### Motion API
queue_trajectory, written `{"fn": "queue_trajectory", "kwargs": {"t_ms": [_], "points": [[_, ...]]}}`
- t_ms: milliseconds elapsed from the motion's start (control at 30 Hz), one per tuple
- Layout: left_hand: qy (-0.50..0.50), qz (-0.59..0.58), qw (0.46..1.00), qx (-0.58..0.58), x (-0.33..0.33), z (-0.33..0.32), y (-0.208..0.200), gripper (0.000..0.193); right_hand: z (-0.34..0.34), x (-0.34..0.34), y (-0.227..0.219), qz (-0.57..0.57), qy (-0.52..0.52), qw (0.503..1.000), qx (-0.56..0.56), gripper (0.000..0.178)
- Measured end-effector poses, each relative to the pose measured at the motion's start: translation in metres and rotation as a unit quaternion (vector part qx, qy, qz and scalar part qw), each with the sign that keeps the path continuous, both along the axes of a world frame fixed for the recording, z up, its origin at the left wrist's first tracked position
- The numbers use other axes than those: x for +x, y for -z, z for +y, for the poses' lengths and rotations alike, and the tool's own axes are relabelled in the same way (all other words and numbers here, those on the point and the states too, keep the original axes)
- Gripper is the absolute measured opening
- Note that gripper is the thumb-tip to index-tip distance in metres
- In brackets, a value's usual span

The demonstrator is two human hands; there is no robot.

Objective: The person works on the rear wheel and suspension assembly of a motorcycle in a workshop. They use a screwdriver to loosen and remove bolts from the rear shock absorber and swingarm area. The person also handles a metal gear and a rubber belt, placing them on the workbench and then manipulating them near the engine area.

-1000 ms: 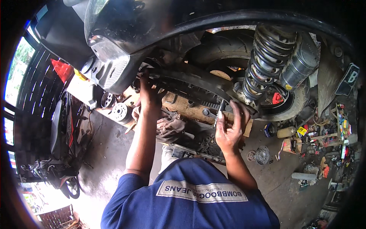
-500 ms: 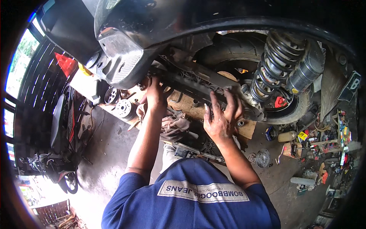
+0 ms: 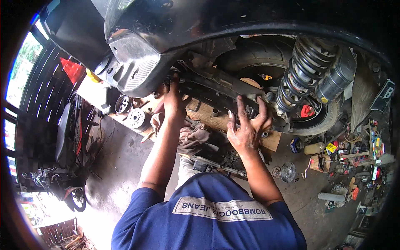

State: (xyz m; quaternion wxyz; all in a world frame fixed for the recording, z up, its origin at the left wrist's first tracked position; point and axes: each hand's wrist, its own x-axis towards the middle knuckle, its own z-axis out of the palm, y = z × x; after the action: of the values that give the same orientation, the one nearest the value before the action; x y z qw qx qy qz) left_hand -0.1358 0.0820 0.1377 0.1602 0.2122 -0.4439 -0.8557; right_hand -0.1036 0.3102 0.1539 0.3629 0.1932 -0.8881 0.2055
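Under the scooter's black bodywork (image 3: 183, 29) runs a long dark transmission case (image 3: 208, 88). My left hand (image 3: 172, 102) is at the case's left end, beside the grey ribbed plastic panel (image 3: 139, 75). Its fingers point up against the metal, and part of them is hidden, so I cannot tell their grip. Toward the case's right end, near the wheel, my right hand (image 3: 248, 129) has its fingers spread, with the fingertips touching the case. Below lies a wooden board (image 3: 204, 116) with a small metal socket-like cylinder (image 3: 215, 112) standing on it.
A coil-spring shock absorber (image 3: 298, 75) and the rear tyre (image 3: 266, 52) stand at the right. A crumpled rag (image 3: 193, 137) and a round metal part (image 3: 137, 120) lie nearer. Tools and parts clutter the floor (image 3: 354, 158) at right; another motorbike (image 3: 64, 141) stands left.
My right hand has shifted slightly right and toward me along the case. My left hand has moved a little to the right. The case and shock absorber appear slightly shifted.
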Motion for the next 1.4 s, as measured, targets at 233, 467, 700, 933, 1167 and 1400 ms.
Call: {"fn": "queue_trajectory", "kwargs": {"t_ms": [233, 467, 700, 933, 1167, 1400], "points": [[-0.027, -0.023, 0.999, -0.02, -0.002, 0.002, 0.001, 0.08, 0.001, -0.001, -0.004, 0.004, -0.001, 1.0, 0.003, 0.057], [-0.015, -0.012, 1.0, -0.007, 0.0, 0.002, -0.002, 0.083, 0.001, -0.003, -0.004, -0.023, 0.002, 1.0, -0.009, 0.055], [-0.019, -0.027, 0.999, -0.03, 0.002, 0.003, -0.002, 0.081, 0.008, 0.0, -0.005, -0.004, -0.048, 0.998, -0.045, 0.059], [-0.013, -0.029, 0.999, -0.017, 0.003, 0.001, 0.003, 0.083, 0.017, 0.019, -0.002, -0.008, -0.062, 0.995, -0.077, 0.046], [-0.024, -0.027, 0.999, 0.02, 0.007, -0.008, 0.011, 0.083, 0.021, 0.043, 0.014, -0.029, -0.146, 0.977, -0.155, 0.04], [0.047, -0.106, 0.993, -0.03, 0.012, -0.021, 0.01, 0.073, 0.017, 0.072, 0.026, -0.055, -0.12, 0.981, -0.145, 0.033]]}}
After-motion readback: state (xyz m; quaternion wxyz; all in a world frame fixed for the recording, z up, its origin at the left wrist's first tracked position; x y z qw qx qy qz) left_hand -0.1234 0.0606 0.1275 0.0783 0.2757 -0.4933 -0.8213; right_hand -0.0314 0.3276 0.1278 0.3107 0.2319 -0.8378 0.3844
